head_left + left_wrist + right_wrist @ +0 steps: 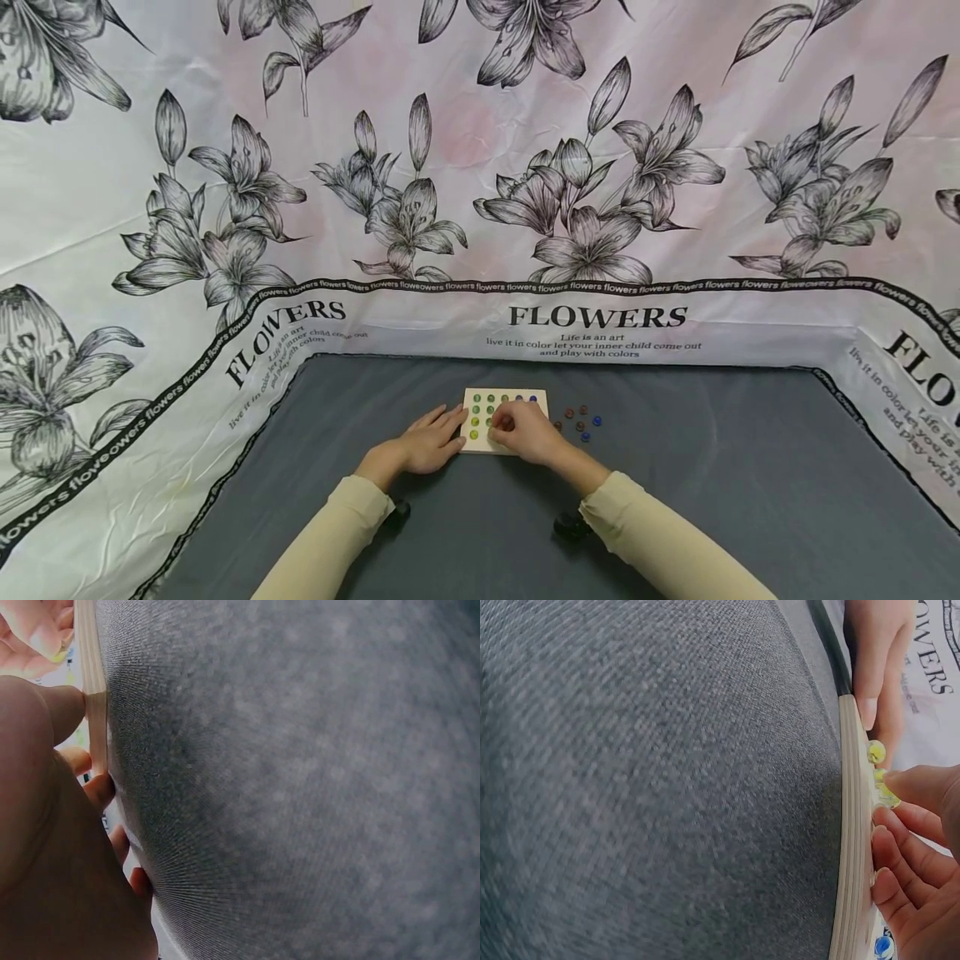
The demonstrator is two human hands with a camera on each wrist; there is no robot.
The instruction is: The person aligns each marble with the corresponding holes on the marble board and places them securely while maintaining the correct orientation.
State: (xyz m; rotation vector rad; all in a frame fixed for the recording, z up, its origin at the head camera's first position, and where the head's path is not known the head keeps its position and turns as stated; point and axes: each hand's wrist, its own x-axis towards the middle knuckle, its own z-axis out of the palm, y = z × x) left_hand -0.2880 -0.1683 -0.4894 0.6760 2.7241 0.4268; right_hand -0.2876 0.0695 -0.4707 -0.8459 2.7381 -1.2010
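A pale wooden board [495, 448] lies on the grey cloth, with rows of green and yellow-green marbles [474, 434] at its left side. My left hand [431, 442] rests flat beside it, fingers fairly straight, with the thumb touching the edge [91, 660] in the left wrist view. Over the front of the board, my right hand [528, 429] pinches a yellow-green marble [886, 796] between thumb and forefinger. Another yellow marble [876, 751] sits close by on the board. The right hand hides part of the board's middle and right.
Several loose red-brown and blue marbles [597, 421] lie on the grey cloth [712, 467] just right of the board. One blue marble [883, 947] shows at the board's far end in the right wrist view. A flower-printed sheet [420, 325] rises behind the work surface.
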